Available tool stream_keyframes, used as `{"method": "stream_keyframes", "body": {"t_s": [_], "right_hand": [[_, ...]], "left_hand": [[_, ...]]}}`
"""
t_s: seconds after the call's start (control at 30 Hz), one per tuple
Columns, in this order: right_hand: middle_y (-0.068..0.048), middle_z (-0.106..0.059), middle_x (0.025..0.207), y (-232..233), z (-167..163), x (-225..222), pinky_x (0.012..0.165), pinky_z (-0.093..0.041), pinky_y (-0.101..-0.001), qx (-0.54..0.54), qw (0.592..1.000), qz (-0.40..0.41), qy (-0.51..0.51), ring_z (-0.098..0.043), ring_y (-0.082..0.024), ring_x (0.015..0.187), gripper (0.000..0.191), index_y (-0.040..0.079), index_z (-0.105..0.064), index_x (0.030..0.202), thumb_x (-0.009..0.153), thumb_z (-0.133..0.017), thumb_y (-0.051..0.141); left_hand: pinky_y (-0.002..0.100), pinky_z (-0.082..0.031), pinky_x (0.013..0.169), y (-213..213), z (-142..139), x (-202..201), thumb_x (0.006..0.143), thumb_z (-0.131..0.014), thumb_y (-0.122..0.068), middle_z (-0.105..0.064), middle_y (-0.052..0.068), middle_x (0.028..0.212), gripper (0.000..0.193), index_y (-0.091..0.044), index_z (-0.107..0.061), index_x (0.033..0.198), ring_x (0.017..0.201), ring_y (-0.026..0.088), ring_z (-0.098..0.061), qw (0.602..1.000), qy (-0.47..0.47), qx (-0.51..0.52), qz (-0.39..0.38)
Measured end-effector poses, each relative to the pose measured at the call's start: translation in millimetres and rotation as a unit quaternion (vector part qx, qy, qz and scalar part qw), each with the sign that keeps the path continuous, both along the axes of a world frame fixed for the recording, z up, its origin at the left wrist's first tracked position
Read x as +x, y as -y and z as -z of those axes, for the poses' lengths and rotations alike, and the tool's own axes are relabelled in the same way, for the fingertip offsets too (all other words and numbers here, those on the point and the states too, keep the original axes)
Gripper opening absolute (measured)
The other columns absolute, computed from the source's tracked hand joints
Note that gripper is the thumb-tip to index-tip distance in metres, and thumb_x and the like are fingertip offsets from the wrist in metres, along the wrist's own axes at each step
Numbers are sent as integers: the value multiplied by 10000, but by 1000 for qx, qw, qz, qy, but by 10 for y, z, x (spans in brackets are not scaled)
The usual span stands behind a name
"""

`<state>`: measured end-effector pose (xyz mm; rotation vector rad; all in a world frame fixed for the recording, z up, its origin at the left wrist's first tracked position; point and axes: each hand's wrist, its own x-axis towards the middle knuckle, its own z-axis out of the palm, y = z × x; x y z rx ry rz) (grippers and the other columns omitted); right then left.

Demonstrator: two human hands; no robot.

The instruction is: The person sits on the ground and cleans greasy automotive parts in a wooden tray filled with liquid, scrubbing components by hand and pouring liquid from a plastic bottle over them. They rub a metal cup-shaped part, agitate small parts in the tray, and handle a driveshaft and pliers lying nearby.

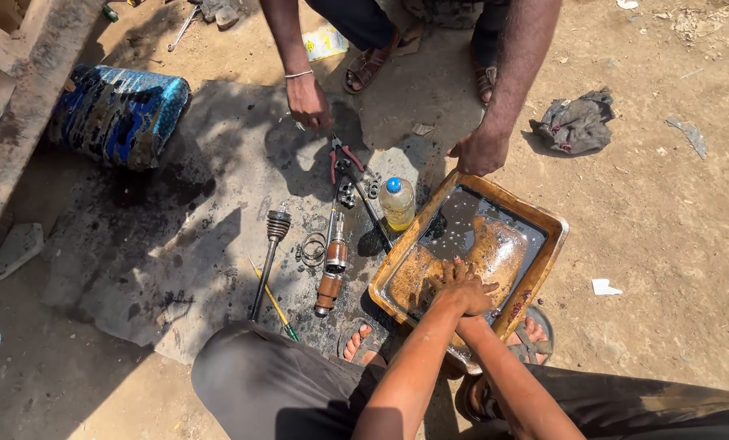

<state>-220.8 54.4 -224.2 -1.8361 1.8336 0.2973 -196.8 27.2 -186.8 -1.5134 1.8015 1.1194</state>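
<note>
My left hand (462, 287) and my right hand (478, 308) lie pressed together over the near end of a rusty rectangular metal tray (557, 236) that holds dark oily liquid. The left hand is on top with its fingers spread and wet. It mostly hides the right hand, so I cannot tell whether anything is held under them. Another person squats across from me. One of that person's hands (480, 151) rests at the tray's far corner, and the other (307, 102) hangs above red-handled pliers (341, 159).
Left of the tray, on an oil-stained patch of ground, lie a plastic bottle of yellowish fluid (397, 204), a drive shaft (270, 253), a rusty cylindrical part (332, 273), metal rings (311, 248) and a screwdriver (275, 305). A blue container (120, 114) lies far left, a rag (576, 122) far right.
</note>
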Motion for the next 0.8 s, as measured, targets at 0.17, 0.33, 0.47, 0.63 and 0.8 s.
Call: {"method": "stream_keyframes", "body": {"t_s": [0.17,0.33,0.47,0.63,0.8], "right_hand": [[-190,-251,1575,-285,-78,191,1219,-106,-610,-4,1000,-25,18,-185,-392,1478,498,140,-339,1529,1073,-483,277],[-193,-283,1557,-342,-100,287,1220,-129,-604,-1,999,-30,35,-215,-390,1467,482,129,-358,1518,1073,-487,265],[-196,-308,1543,-144,-94,49,1221,-148,-599,-3,999,38,21,-239,-389,1458,470,121,-374,1508,1073,-491,255],[-199,-340,1524,-124,-182,-349,1222,-171,-593,-4,994,112,13,-269,-386,1447,455,111,-393,1496,1073,-495,242],[-202,-372,1506,-90,-347,-89,1223,-194,-587,-38,995,88,29,-299,-384,1436,440,101,-412,1484,1073,-499,230]], "left_hand": [[497,-443,1152,100,91,216,732,-706,-675,-591,159,1516,908,-80,-634,1414,1353,311,-616,997,19,72,31],[564,-380,1166,-4,143,216,770,-645,-719,-507,149,1560,906,-132,-580,1457,1398,342,-524,996,17,85,27],[632,-331,1169,-137,113,75,798,-586,-757,-427,145,1606,914,-173,-531,1499,1444,372,-442,995,10,78,59],[716,-269,1174,-162,-44,-60,833,-514,-806,-328,140,1663,924,-224,-470,1550,1502,411,-340,996,-11,51,66],[711,-199,1194,58,-297,1,852,-457,-820,-298,142,1664,921,-207,-469,1540,1528,383,-281,998,-25,21,52]]}}
